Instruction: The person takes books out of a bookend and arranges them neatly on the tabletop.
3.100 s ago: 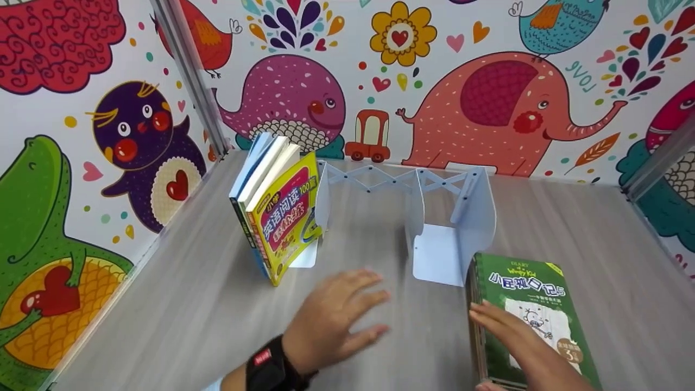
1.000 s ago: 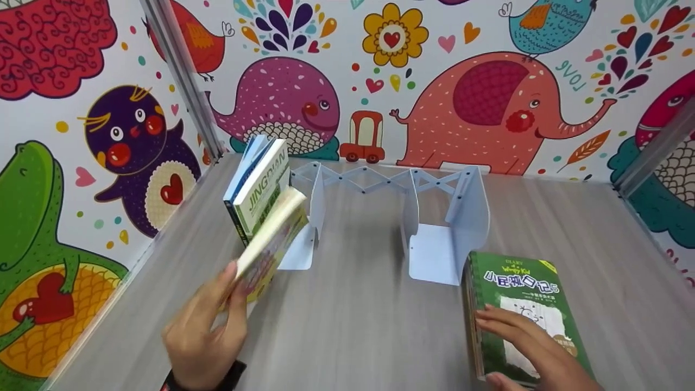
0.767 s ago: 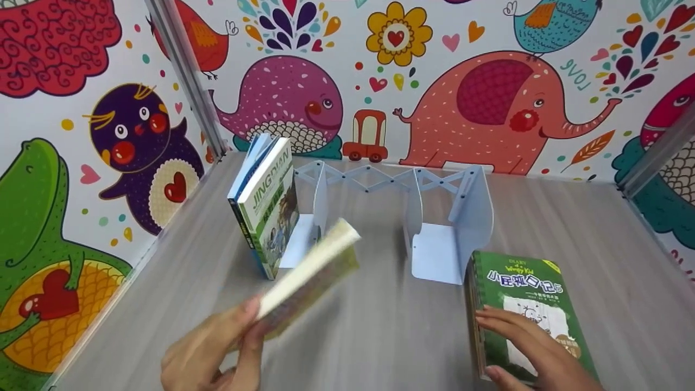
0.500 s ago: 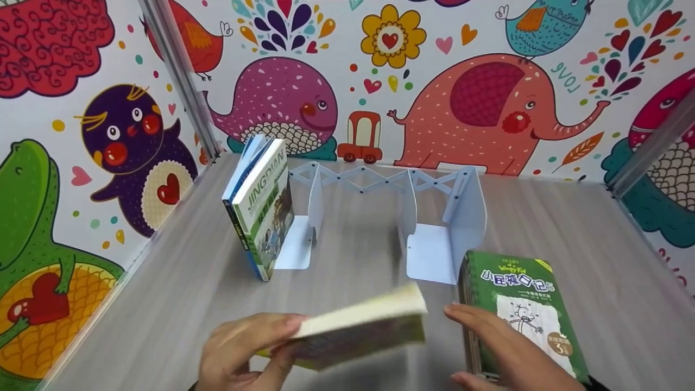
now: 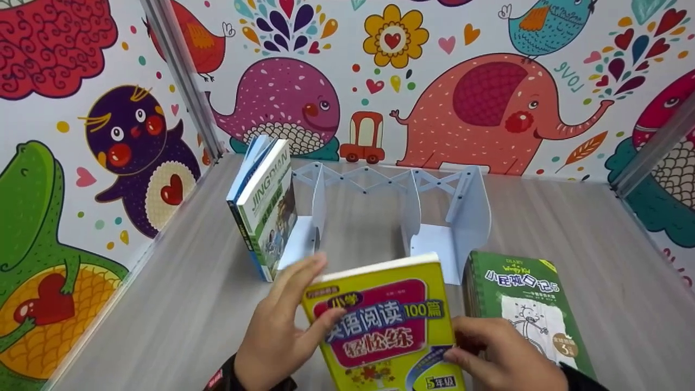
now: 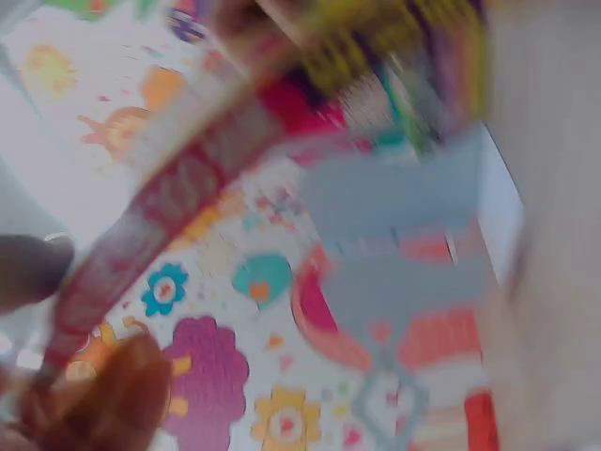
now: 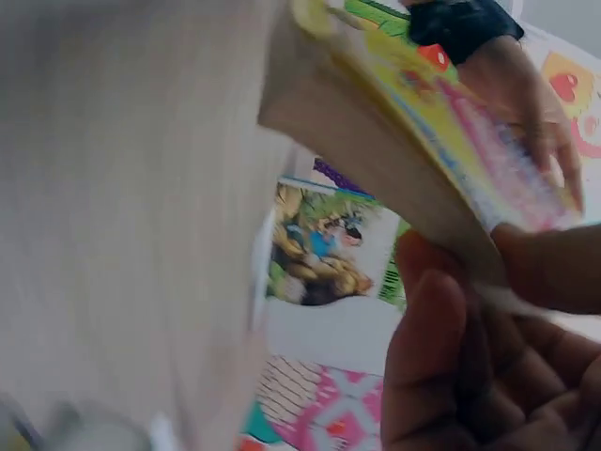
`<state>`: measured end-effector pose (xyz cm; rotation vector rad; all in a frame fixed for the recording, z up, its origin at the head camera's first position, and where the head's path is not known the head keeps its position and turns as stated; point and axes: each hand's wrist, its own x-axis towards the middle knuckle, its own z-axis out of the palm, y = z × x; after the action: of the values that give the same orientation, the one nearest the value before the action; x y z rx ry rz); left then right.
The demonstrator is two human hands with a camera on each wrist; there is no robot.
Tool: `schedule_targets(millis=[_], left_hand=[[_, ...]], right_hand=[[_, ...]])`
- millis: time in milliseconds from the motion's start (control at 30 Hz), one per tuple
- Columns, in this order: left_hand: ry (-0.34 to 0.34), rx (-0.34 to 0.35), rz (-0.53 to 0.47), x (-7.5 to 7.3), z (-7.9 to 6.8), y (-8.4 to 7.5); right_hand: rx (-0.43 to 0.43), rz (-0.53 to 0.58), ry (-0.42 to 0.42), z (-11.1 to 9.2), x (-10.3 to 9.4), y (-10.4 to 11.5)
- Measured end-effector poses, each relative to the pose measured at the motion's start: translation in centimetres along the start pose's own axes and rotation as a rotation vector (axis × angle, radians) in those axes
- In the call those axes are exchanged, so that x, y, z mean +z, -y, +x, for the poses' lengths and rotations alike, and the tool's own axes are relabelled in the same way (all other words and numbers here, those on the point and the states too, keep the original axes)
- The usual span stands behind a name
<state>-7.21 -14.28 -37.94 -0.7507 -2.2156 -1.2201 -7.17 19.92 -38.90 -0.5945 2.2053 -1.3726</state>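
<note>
A yellow paperback book (image 5: 391, 369) with a pink title panel faces up near the front of the table in the head view. My left hand (image 5: 285, 328) grips its left edge, thumb on the cover and fingers behind. On the opposite edge, my right hand (image 5: 502, 347) pinches the book between thumb and fingers. The right wrist view shows the page edges of the yellow book (image 7: 376, 141) above my right thumb and fingers. Its spine runs blurred across the left wrist view. Behind the book stands a pale blue expanding bookend (image 5: 472, 217), partly covered by it.
A white-and-green book (image 5: 269, 209) and a blue one (image 5: 247, 168) stand upright at the bookend's left end. Beside my right hand lies a stack of books topped by a green one (image 5: 535, 298). Patterned walls (image 5: 358, 49) enclose the table at the back and sides.
My left hand has taken the yellow book from the upright row and brought it front and centre, turning its cover up. My right hand has left the green book and now pinches the yellow one.
</note>
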Motion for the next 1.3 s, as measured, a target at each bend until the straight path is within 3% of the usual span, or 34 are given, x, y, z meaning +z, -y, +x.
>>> schedule_targets(millis=[100, 233, 567, 767, 933, 1067, 1200, 1300], left_hand=[[-0.017, -0.064, 0.194, 0.1, 0.1, 1.0], [-0.036, -0.069, 0.238, -0.1, 0.2, 1.7], [-0.032, -0.025, 0.303, 0.0, 0.0, 1.9], [0.032, -0.015, 0.404, 0.5, -0.1, 2.3], [0.117, -0.046, 0.4, 1.0, -0.4, 2.4], [0.196, -0.077, 0.277, 1.1, -0.5, 2.4], [0.296, -0.117, 0.109, 1.5, -0.6, 2.1], [0.36, -0.137, 0.043, 1.9, -0.6, 1.9]], right_hand=[[0.136, 0.183, 0.002, 0.5, 0.0, -0.5], [0.231, 0.299, -0.036, 1.3, 0.0, -1.0], [0.238, 0.385, 0.036, 3.4, 0.6, -1.6], [0.247, 0.338, -0.013, 3.8, 0.7, -1.2], [0.332, 0.183, -0.03, 3.5, 1.1, -1.0], [0.37, -0.157, -0.151, 3.0, 1.4, -0.6], [0.351, -0.467, -0.262, 2.0, 1.2, 0.3], [0.287, -0.573, -0.293, 1.0, 0.7, 0.6]])
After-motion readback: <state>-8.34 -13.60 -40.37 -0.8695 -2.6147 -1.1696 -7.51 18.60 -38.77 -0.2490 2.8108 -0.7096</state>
